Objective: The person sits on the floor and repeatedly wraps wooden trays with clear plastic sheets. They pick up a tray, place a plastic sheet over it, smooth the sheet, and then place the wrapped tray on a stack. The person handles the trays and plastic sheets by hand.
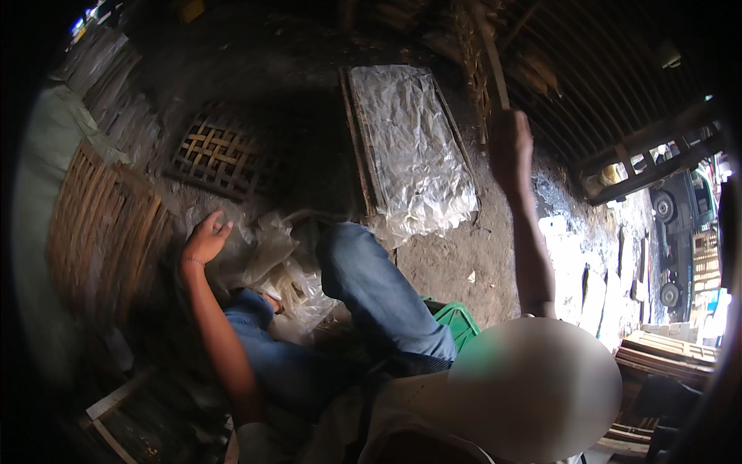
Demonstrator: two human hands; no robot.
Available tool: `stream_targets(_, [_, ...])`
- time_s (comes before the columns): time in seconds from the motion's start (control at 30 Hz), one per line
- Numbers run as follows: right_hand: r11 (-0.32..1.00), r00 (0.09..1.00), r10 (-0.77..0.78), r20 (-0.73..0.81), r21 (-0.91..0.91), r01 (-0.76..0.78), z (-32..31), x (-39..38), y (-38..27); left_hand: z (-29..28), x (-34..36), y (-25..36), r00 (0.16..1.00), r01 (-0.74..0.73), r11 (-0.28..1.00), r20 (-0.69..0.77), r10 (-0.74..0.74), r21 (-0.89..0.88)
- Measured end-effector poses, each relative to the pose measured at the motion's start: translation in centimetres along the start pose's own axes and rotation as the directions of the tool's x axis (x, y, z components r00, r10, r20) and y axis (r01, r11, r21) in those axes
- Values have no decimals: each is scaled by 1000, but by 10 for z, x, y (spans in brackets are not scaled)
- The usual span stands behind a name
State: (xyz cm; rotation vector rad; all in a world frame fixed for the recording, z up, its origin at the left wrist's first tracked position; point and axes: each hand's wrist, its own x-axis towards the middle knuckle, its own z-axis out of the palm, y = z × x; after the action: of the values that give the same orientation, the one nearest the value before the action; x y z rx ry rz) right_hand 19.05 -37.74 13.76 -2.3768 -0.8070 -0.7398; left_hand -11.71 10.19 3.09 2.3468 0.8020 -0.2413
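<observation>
My right hand (512, 151) is raised on the right, its fingers closed around the lower end of a long wooden stick (491, 62). On the left, my left hand (205, 240) hangs with its fingers apart and nothing in them. Loose clear plastic sheeting (278, 259) lies close to that hand, around my feet and beside my bent knee. Beyond my knee is a long wooden-edged tray (417, 147), covered with crumpled, shiny plastic. Some way past my left hand sits a woven bamboo lattice (215, 157), partly in shadow.
Bundled bamboo slats (112, 228) stand at the left beside pale green cloth (46, 185). A green plastic container (457, 321) sits by my thigh. Wooden frames (116, 410) lie at the lower left. A slatted wall (618, 69) rises at the right, with a truck (671, 236) outside.
</observation>
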Motion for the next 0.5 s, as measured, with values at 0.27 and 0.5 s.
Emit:
stream_targets(0.27, [931, 672, 364, 645, -279, -237, 141, -136, -53, 9, 3, 23, 998, -13, 999, 54, 15, -38])
stream_targets(0.5, [909, 712, 383, 588, -376, -179, 137, -152, -23, 3, -3, 19, 997, 3, 998, 77, 2, -58])
